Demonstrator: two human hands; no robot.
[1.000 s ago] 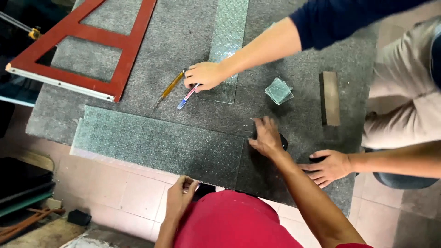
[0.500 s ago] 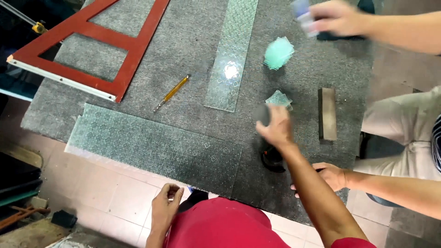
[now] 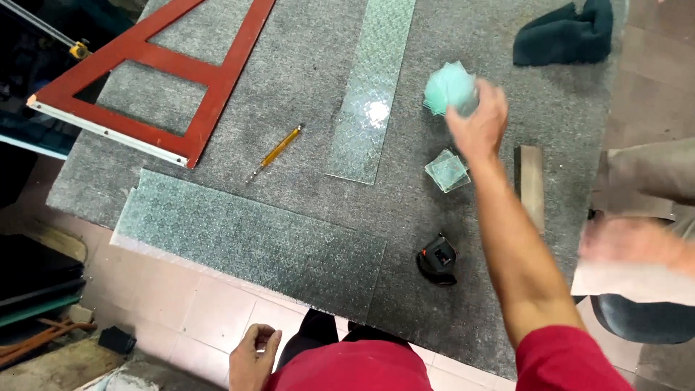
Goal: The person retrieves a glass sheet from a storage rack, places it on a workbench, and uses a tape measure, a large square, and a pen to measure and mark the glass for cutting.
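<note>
The right hand (image 3: 479,124) reaches out over the grey felt-covered counter (image 3: 304,94), its fingers closed on a small pale-green piece of patterned glass (image 3: 449,88), which sits at the far side of the hand, lifted off the felt and blurred. Just below the wrist, towards the person, a small stack of square clear glass offcuts (image 3: 447,171) lies flat. To the left of it, a long narrow strip of patterned glass (image 3: 371,94) runs away from the person; a wooden block (image 3: 530,185) lies close on the right. The left hand (image 3: 253,356) hangs loosely curled and empty below the counter's near edge, so the right hand is far nearer. Open felt lies beyond the held piece, up to a dark folded cloth (image 3: 565,35).
</note>
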